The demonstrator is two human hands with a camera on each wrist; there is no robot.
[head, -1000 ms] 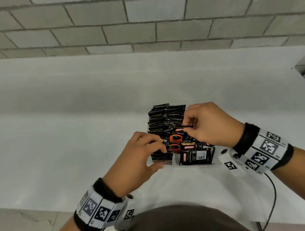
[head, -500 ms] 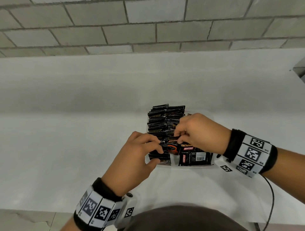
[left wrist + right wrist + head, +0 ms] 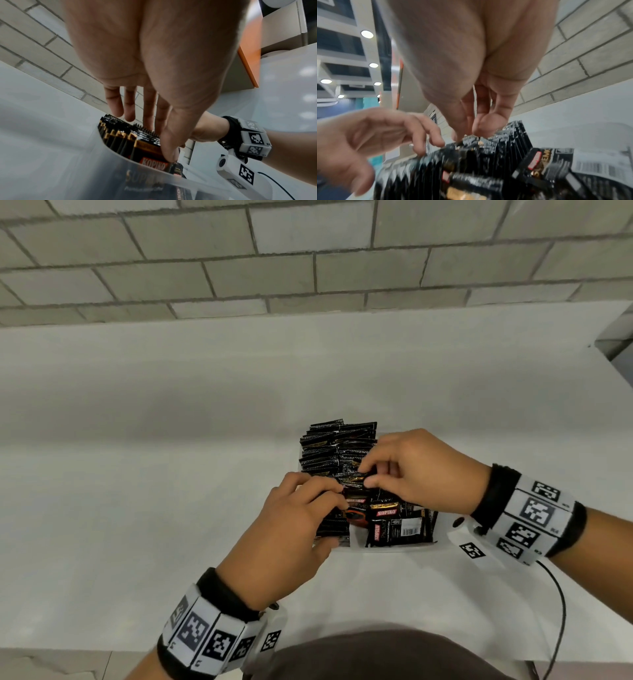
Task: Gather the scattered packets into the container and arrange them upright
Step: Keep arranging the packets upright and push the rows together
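A translucent white container [image 3: 394,547] sits on the white table. It holds two rows of black Kopiko packets standing upright [image 3: 329,446], seen edge-on in the left wrist view [image 3: 120,136]. Other packets lie loose and flat [image 3: 400,530] in its near right part. My left hand [image 3: 335,518] spans the near end of the left row, fingers curled over the packet tops and the thumb [image 3: 169,155] pressing the front packet. My right hand [image 3: 368,477] pinches the top edge of one packet [image 3: 471,137] among the upright ones, close to the left fingertips.
The white table [image 3: 171,491] stretches around the container, with a grey block wall [image 3: 308,251] behind it. A black cable [image 3: 561,611] runs from the right wrist off the near edge. The table's near edge is right at my body.
My right hand has come down and toward the left hand with a packet pinched in it, now at the top of the upright rows. The left hand stays on the left row.
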